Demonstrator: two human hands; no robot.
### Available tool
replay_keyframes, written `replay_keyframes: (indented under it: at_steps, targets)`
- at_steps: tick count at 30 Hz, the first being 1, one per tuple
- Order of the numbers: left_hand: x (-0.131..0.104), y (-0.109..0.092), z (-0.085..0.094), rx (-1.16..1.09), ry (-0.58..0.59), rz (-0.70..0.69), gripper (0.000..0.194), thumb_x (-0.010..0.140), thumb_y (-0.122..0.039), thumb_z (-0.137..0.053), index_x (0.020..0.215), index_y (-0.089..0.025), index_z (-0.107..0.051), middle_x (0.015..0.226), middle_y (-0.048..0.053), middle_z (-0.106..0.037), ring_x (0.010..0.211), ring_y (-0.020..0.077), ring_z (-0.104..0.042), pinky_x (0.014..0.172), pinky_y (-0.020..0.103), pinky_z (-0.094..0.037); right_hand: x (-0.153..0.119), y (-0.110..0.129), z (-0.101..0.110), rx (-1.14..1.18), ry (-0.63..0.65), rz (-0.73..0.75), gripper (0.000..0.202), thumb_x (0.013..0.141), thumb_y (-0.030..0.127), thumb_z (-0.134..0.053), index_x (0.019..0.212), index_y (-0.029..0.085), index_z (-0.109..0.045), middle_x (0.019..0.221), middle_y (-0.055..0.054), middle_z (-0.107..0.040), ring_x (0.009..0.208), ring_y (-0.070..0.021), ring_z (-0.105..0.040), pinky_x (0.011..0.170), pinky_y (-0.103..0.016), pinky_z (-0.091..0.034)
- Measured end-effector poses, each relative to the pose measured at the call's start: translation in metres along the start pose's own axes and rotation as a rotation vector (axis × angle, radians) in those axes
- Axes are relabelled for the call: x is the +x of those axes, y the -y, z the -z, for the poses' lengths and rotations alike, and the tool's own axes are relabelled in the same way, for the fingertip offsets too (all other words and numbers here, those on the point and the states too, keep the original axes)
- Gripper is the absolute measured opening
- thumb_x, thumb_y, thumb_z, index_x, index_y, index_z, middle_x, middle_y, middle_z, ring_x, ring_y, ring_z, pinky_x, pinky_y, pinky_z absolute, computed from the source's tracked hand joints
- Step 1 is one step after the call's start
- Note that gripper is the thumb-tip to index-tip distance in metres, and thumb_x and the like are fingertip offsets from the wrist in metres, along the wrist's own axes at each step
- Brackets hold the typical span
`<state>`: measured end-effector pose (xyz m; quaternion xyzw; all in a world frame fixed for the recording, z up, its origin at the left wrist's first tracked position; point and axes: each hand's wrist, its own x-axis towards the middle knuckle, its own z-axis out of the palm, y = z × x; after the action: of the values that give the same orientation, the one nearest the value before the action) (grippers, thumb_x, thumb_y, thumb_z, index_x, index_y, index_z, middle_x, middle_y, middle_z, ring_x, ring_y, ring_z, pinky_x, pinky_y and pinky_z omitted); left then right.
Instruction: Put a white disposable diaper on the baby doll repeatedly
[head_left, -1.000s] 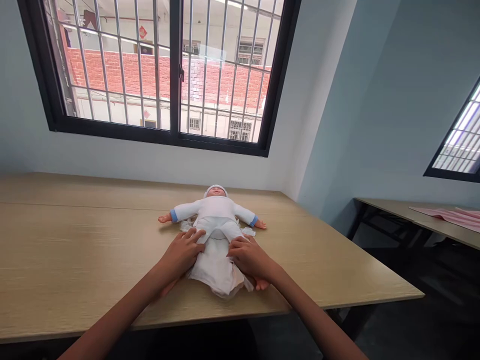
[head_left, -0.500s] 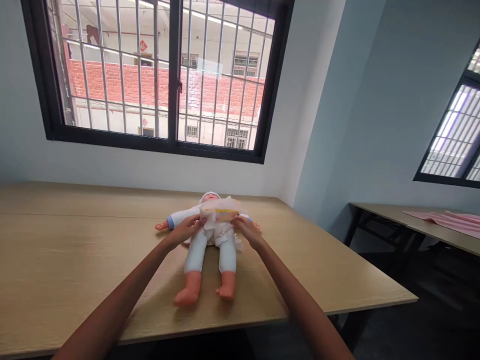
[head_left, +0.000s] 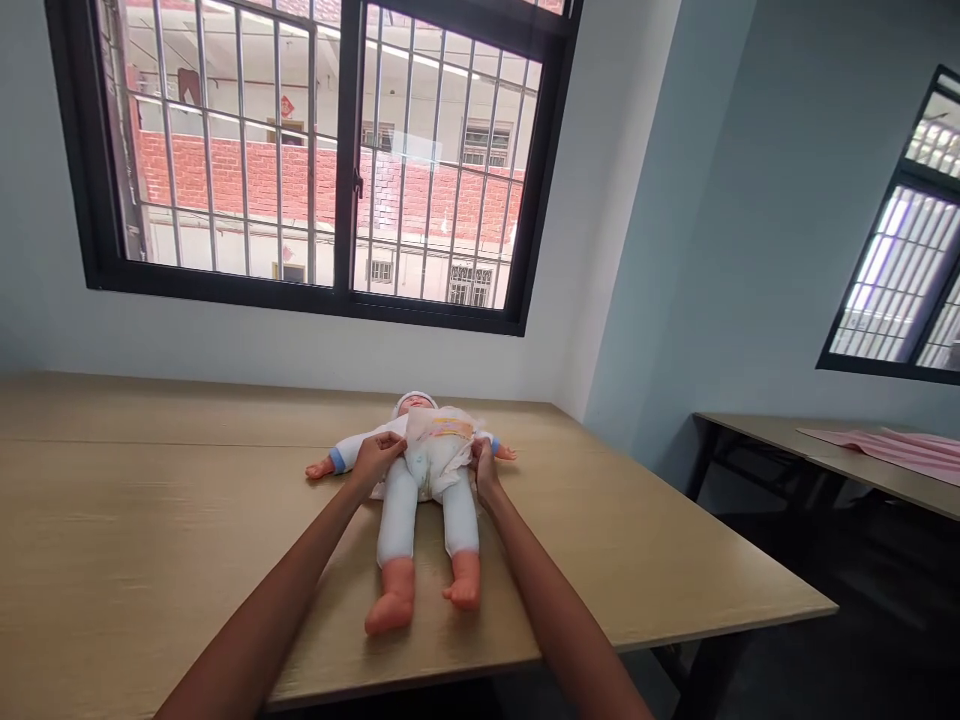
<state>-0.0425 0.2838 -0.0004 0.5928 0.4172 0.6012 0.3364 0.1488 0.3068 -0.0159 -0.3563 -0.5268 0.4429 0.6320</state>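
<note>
A baby doll (head_left: 397, 515) in white clothes with blue cuffs lies on its back on the wooden table (head_left: 187, 540), feet toward me. Over its belly and between its legs is a white diaper (head_left: 442, 440) with a yellow-orange printed band. My left hand (head_left: 379, 458) pinches the diaper's left edge near the doll's waist. At the opposite edge, my right hand (head_left: 484, 465) grips the diaper with bent fingers. The diaper's upper part is spread between both hands and covers the doll's chest.
A barred window (head_left: 345, 298) is in the wall behind the table. On the right stands a second table (head_left: 757, 432) with a pink striped cloth (head_left: 892, 450) on it. The near table's right corner juts out at the lower right.
The diaper's front now lies flatter and wider over the belly, with its printed band facing up. Both hands have moved slightly, and the doll's legs have shifted a little to the right.
</note>
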Motion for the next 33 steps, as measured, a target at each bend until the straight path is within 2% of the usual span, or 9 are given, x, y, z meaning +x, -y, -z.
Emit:
replay_keyframes:
  at_steps: [4, 6, 9, 14, 20, 23, 25, 29, 33]
  targets:
    - [0.000, 0.010, 0.001, -0.007, -0.014, -0.008, 0.047, 0.056, -0.062, -0.069, 0.061, -0.017, -0.054, 0.063, 0.001, -0.056, 0.063, 0.0162, -0.052, 0.061, 0.027, -0.043, 0.001, -0.009, 0.000, 0.010, -0.005, -0.031, 0.039, 0.065, 0.054, -0.067, 0.073, 0.017, -0.060, 0.075, -0.010, -0.066, 0.076, -0.0240, -0.060, 0.068, -0.032, -0.051]
    - [0.000, 0.011, 0.002, 0.001, -0.033, -0.003, 0.052, 0.064, -0.070, -0.058, 0.060, -0.018, -0.052, 0.061, 0.001, -0.054, 0.061, 0.0164, -0.051, 0.060, 0.029, -0.043, 0.002, -0.013, 0.000, -0.007, -0.018, -0.047, 0.038, 0.060, 0.050, -0.073, 0.072, 0.016, -0.062, 0.078, -0.010, -0.067, 0.078, -0.0247, -0.060, 0.071, -0.033, -0.050]
    - [0.001, 0.011, -0.001, 0.018, -0.061, -0.015, 0.059, 0.074, -0.075, -0.038, 0.063, -0.019, -0.053, 0.064, 0.003, -0.055, 0.065, 0.0189, -0.052, 0.065, 0.033, -0.045, 0.004, -0.019, 0.003, -0.028, -0.033, -0.046, 0.038, 0.062, 0.049, -0.072, 0.077, 0.016, -0.063, 0.081, -0.009, -0.068, 0.082, -0.0238, -0.061, 0.073, -0.032, -0.049]
    - [-0.007, 0.009, -0.013, 0.104, -0.107, -0.083, 0.044, 0.059, -0.060, -0.069, 0.069, -0.019, -0.057, 0.078, 0.003, -0.060, 0.082, 0.0224, -0.055, 0.082, 0.035, -0.045, 0.005, -0.023, 0.005, -0.046, -0.044, -0.039, 0.041, 0.066, 0.050, -0.067, 0.084, 0.013, -0.064, 0.088, -0.010, -0.068, 0.084, -0.0234, -0.061, 0.074, -0.032, -0.049]
    - [-0.010, 0.009, -0.011, 0.029, -0.128, -0.004, 0.051, 0.070, -0.067, -0.056, 0.076, -0.016, -0.061, 0.073, 0.006, -0.065, 0.076, 0.0237, -0.059, 0.068, 0.033, -0.047, 0.001, -0.022, 0.002, -0.092, -0.049, 0.039, 0.034, 0.072, 0.043, -0.066, 0.090, 0.015, -0.065, 0.099, -0.012, -0.069, 0.092, -0.0241, -0.060, 0.079, -0.030, -0.048]
    - [-0.009, 0.012, -0.010, -0.048, -0.154, 0.037, 0.057, 0.067, -0.071, -0.057, 0.079, -0.016, -0.061, 0.075, 0.007, -0.067, 0.075, 0.0226, -0.060, 0.063, 0.031, -0.048, 0.000, -0.021, 0.003, -0.177, -0.052, 0.069, 0.035, 0.073, 0.046, -0.062, 0.088, 0.014, -0.065, 0.095, -0.011, -0.069, 0.087, -0.0228, -0.061, 0.075, -0.030, -0.048]
    - [-0.009, 0.014, -0.010, -0.098, -0.165, 0.079, 0.058, 0.064, -0.073, -0.058, 0.077, -0.017, -0.059, 0.068, 0.005, -0.065, 0.066, 0.0196, -0.058, 0.056, 0.028, -0.046, 0.000, -0.020, 0.005, -0.211, -0.057, 0.062, 0.036, 0.072, 0.048, -0.061, 0.084, 0.014, -0.064, 0.088, -0.010, -0.068, 0.080, -0.0210, -0.060, 0.071, -0.030, -0.047]
    - [-0.011, 0.017, -0.011, -0.177, -0.122, 0.192, 0.051, 0.063, -0.069, -0.063, 0.068, -0.020, -0.050, 0.045, -0.006, -0.044, 0.042, 0.0092, -0.038, 0.040, 0.022, -0.031, 0.003, -0.018, 0.010, -0.250, -0.074, 0.046, 0.032, 0.071, 0.047, -0.058, 0.074, 0.015, -0.059, 0.074, -0.006, -0.064, 0.067, -0.0166, -0.054, 0.061, -0.026, -0.044]
    - [-0.008, 0.020, -0.005, -0.238, -0.008, 0.283, 0.048, 0.062, -0.062, -0.068, 0.059, -0.021, -0.042, 0.039, -0.009, -0.033, 0.036, 0.0047, -0.025, 0.037, 0.020, -0.022, 0.004, -0.016, 0.013, -0.322, -0.117, 0.039, 0.028, 0.073, 0.043, -0.054, 0.060, 0.019, -0.045, 0.057, 0.000, -0.051, 0.053, -0.0124, -0.041, 0.050, -0.025, -0.035]
